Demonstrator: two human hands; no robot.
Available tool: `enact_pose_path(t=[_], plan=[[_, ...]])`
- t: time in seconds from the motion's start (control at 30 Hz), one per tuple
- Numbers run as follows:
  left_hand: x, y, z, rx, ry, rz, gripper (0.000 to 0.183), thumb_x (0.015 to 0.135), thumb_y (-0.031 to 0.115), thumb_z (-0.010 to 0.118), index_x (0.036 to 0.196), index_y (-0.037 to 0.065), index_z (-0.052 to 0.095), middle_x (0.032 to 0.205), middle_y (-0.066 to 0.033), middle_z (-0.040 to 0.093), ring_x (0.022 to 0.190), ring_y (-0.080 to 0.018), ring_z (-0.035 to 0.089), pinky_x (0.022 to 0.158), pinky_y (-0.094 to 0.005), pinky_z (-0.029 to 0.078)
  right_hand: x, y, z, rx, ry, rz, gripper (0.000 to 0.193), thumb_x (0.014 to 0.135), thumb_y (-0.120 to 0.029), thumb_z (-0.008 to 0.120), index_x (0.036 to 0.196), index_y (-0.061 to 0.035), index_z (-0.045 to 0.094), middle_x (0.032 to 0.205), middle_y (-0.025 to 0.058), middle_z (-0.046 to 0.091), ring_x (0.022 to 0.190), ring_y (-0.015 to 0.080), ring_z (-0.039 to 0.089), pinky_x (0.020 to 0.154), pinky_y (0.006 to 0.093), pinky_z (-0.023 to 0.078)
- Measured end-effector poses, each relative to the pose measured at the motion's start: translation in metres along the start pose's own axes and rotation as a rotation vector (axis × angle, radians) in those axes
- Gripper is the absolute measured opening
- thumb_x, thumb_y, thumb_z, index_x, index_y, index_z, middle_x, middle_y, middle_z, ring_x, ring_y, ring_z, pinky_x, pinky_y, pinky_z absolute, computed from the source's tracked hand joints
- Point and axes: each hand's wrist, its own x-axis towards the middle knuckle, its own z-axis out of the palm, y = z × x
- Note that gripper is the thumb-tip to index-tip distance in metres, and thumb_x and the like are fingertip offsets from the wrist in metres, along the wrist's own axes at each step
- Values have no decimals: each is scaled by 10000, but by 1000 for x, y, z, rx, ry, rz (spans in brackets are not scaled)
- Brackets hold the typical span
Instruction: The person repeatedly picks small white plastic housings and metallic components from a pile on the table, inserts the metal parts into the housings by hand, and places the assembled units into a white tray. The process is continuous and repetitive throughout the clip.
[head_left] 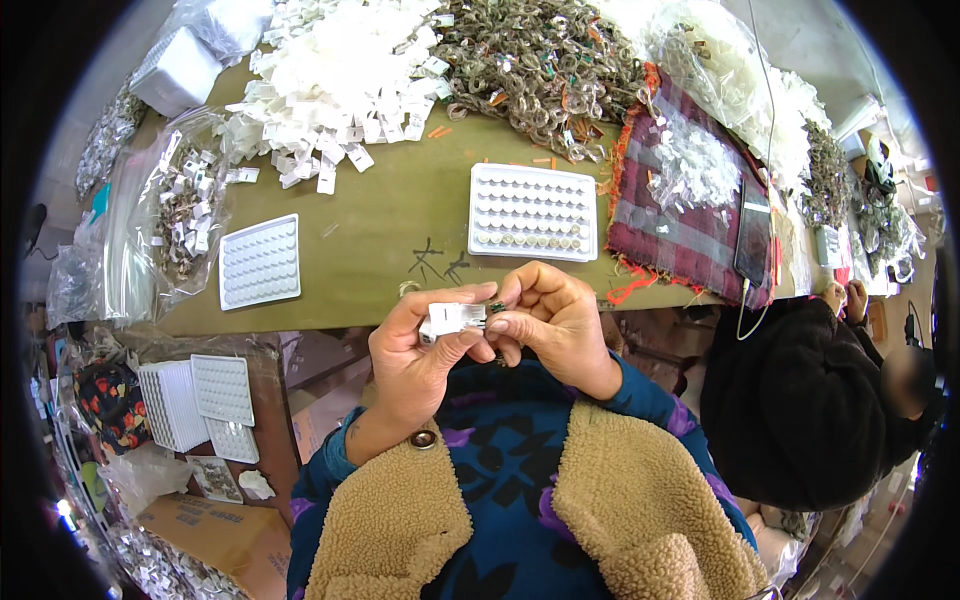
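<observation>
Just past the table's near edge, my left hand (405, 352) pinches a small white plastic housing (456, 319) between thumb and fingers. My right hand (560, 325) is closed on a small dark green piece (496, 307) right at the housing's right end. The fingertips partly cover where the two parts meet, so I cannot tell whether they are joined. Straight ahead lies a white tray (533, 176) with rows of round cells, its nearest row looking filled. A similar white tray (259, 262) lies to the left.
White plastic housings (340, 75) and coiled cables (545, 70) are heaped at the back. At right, a plaid cloth (645, 215) carries small clear pieces and a phone (752, 235). Stacked trays (172, 405) stand at lower left. Another person (810, 400) sits at right.
</observation>
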Motion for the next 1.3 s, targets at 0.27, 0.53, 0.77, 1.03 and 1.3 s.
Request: enact_pose_path(t=[0.27, 0.53, 0.77, 1.03, 1.3], plan=[[4, -14, -8, -203, 182, -192, 314, 913, 140, 718, 1138, -60, 628, 962, -128, 696, 680, -137, 637, 558, -257, 529, 4, -2, 7, -74, 45, -115, 94, 978, -15, 588, 1052, 9, 534, 868, 62, 646, 644, 67, 583, 578, 210, 481], [-2, -13, -13, -307, 115, -228, 320, 934, 111, 682, 1185, -75, 614, 955, -135, 693, 812, -192, 701, 675, -304, 623, 5, -8, 23, -381, 129, -150, 98, 939, -57, 671, 950, 36, 644, 809, 37, 628, 606, 44, 526, 507, 195, 416], [-2, -12, -20, -387, 28, -376, 290, 961, 108, 642, 1189, -69, 615, 1001, -142, 689, 848, -204, 705, 738, -318, 627, 9, -21, 10, -178, 84, 220, 117, 915, -56, 695, 916, 52, 649, 748, 46, 652, 545, 38, 515, 471, 198, 396], [-5, -14, -19, -545, 100, -397, 246, 964, 105, 636, 1149, -56, 631, 1029, -138, 693, 880, -203, 705, 784, -315, 617, -2, -9, 22, -814, -5, -454, 194, 789, -1, 767, 960, 21, 678, 832, 112, 611, 692, 213, 618, 576, 314, 491], [-6, -13, -16, -63, 119, -293, 317, 893, 41, 719, 1185, -57, 641, 1053, -101, 703, 927, -138, 666, 854, -276, 557, 9, 4, 17, -1076, 21, -804, 274, 732, 12, 778, 984, 23, 670, 899, 123, 601, 698, 252, 616, 576, 335, 504]])
